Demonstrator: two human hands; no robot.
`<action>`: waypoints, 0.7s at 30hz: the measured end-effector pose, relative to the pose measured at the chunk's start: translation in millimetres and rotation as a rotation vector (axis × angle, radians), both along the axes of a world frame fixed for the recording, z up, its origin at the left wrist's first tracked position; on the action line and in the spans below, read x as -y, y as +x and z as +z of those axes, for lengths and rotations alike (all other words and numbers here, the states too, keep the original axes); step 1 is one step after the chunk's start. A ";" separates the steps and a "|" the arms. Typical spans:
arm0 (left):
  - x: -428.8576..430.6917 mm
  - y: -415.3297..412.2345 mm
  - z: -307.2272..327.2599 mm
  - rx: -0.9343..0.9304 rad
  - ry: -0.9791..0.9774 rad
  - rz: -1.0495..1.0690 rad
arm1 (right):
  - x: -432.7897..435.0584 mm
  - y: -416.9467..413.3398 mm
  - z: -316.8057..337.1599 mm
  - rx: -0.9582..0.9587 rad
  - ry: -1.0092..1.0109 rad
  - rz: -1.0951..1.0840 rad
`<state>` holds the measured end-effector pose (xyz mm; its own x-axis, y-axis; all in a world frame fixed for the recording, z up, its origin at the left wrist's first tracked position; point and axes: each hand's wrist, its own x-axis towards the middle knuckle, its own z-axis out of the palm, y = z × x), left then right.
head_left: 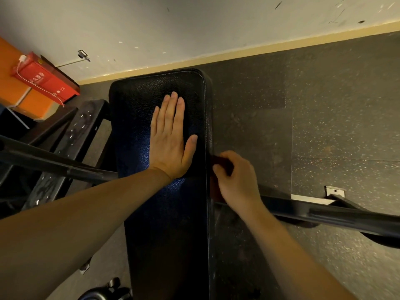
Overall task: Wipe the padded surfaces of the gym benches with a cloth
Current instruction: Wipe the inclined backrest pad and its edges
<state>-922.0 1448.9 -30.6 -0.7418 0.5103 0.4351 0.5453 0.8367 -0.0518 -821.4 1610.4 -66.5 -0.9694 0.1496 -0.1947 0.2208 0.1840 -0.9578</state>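
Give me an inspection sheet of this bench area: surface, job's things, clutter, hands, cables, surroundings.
Surface: black bench pad, textured, stitched along its edge, with a shiny patch near the wrist.
Job's things: dark reddish cloth at the pad's right side edge, mostly hidden by the hand.
Clutter: dark metal bar showing on both sides of the bench; nothing seen loose on the pad.
Hands: left hand lies flat on the pad with straight fingers; right hand grips the cloth.
Cables: white cable draped over a red box.
Surroundings: speckled dark floor, scuffed white wall.
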 end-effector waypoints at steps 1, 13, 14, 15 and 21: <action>0.1 -0.2 -0.2 0.004 0.004 -0.004 | 3.5 15.4 -6.6 0.046 -0.025 0.037; 1.5 -0.5 -1.8 0.004 0.000 -0.006 | 5.7 30.0 -10.0 0.115 -0.012 0.080; 1.5 -0.7 -2.1 0.007 0.006 -0.008 | 9.6 50.0 -18.4 0.186 0.028 0.174; 1.3 -1.1 -2.4 0.009 0.008 -0.009 | 12.8 67.5 -27.2 0.244 0.081 0.263; 1.3 -0.5 -0.8 0.015 -0.003 -0.011 | 8.9 35.1 -24.1 0.055 0.191 0.178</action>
